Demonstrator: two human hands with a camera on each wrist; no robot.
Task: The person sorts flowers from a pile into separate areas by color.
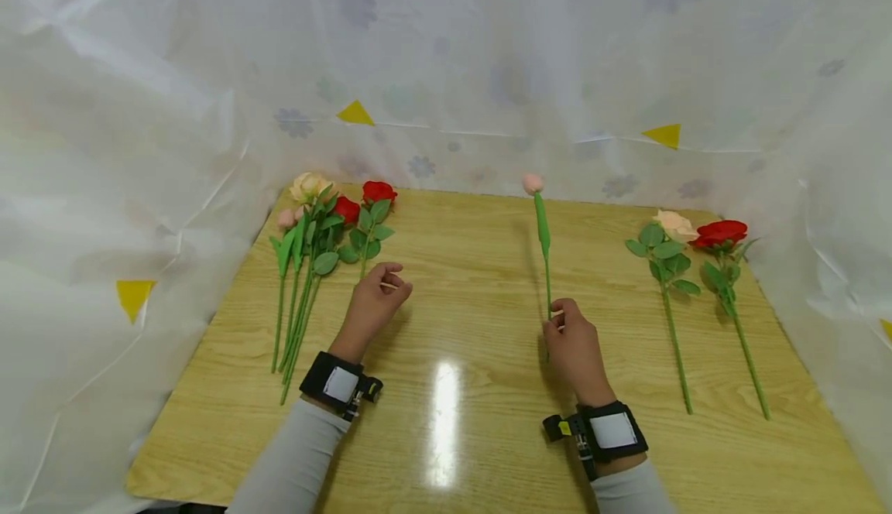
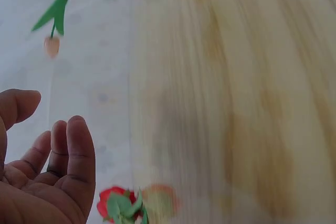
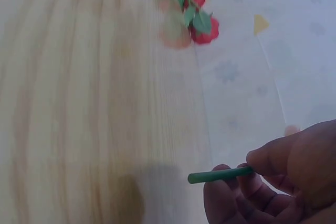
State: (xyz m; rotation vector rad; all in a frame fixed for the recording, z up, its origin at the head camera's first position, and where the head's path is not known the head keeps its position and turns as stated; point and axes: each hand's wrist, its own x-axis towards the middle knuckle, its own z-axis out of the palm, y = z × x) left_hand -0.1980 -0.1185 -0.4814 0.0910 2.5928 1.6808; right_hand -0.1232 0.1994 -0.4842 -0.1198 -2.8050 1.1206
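A pink tulip (image 1: 543, 224) with a long green stem is pinched near its lower end by my right hand (image 1: 577, 347), its bloom pointing away from me. The cut stem end (image 3: 218, 174) pokes out past the thumb and fingers in the right wrist view. My left hand (image 1: 372, 303) hovers beside the left bunch with nothing in it, fingers loosely bent, thumb apart from them. Closest to it is a red rose (image 1: 379, 193), whose stem passes behind the hand. In the left wrist view the tulip bloom (image 2: 51, 46) shows beyond the fingers.
At the left lies a bunch with a cream rose (image 1: 310, 186), another red rose (image 1: 346, 210) and pink tulips (image 1: 286, 219). On the right lie a peach rose (image 1: 674, 225) and a red rose (image 1: 722, 234). A pale patterned curtain (image 1: 474, 73) surrounds the wooden table (image 1: 460, 282).
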